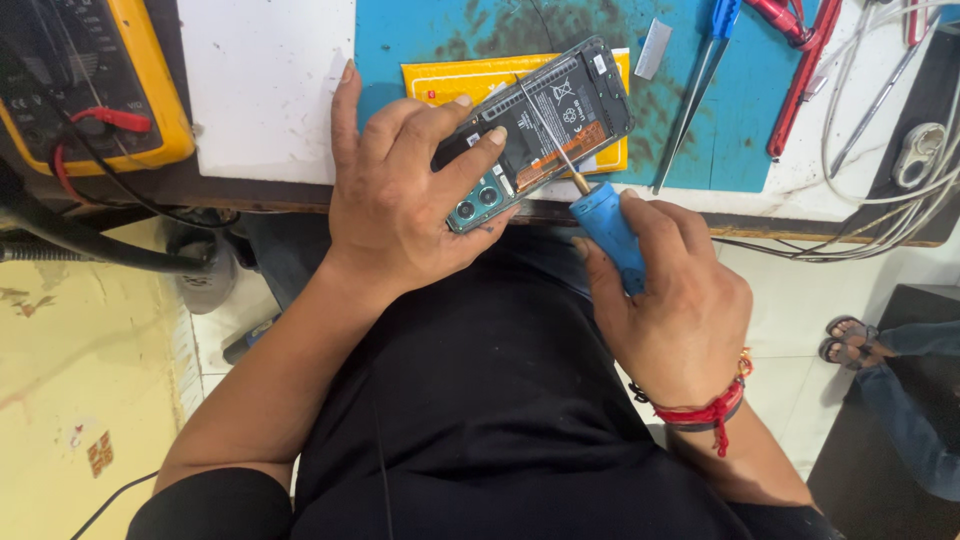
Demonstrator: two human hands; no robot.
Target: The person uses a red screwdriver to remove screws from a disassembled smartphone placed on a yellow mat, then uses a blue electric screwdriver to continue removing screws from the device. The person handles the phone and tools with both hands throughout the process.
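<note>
An opened phone [535, 130] was held at the front edge of the desk [265, 90] and worked with a blue-handled screwdriver [600, 215].

At the desk's left end a yellow multimeter [85, 85] with a red lead was seen, and beside it a white sheet. The left hand [395, 205] was wrapped around the camera end of the phone, fingers curled over its open back, thumb below. The phone, back cover removed and battery exposed, was held tilted just above the front edge, over a yellow pad [450, 80] on the teal mat [720, 130]. The right hand [670, 305] was closed around the screwdriver's handle, the thin shaft laid across the battery. Near the back right corner, a second blue screwdriver [700, 90], red-handled tools [800, 70] and white cables [880, 110] were left lying.
</note>
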